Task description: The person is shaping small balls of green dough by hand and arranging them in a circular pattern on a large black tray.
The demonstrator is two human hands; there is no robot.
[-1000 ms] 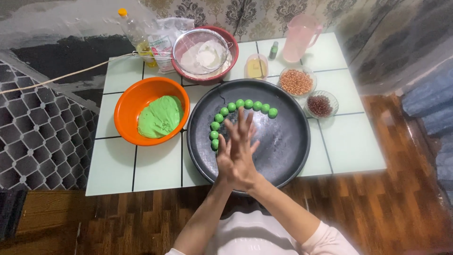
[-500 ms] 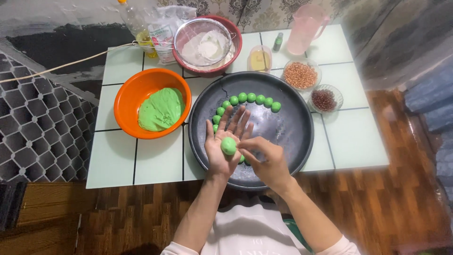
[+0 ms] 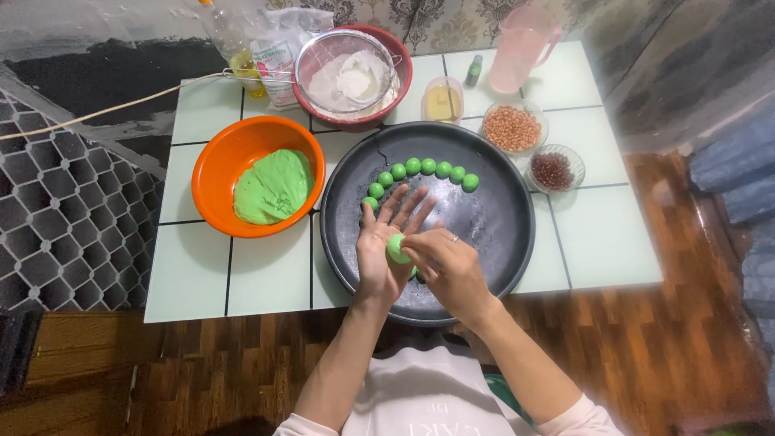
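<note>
Your left hand (image 3: 386, 249) lies palm up over the dark round tray (image 3: 500, 234), fingers spread and relaxed, not clenched. A green dough ball (image 3: 396, 248) rests on that palm. Your right hand (image 3: 446, 266) comes in from 4 o'clock of the ball; its fingertips pinch the ball, so it sits grasped between those fingertips and the open palm. A ring shows on one right finger.

At 12 o'clock from your hands, a curved row of green balls (image 3: 424, 169) lies on the tray, running from 10 o'clock round to 1 o'clock. At 9 o'clock of the tray, just beside it, stands the orange bowl (image 3: 216, 165) with a slab of green dough (image 3: 273, 186) inside. At 11 o'clock sits a red bowl (image 3: 401, 69) holding a sieve of white flour (image 3: 349, 79). At 2 o'clock are two small glass dishes, one of peanuts (image 3: 513, 128), one of dark red beans (image 3: 553, 170). A pink jug (image 3: 521, 47) stands at 1 o'clock.
</note>
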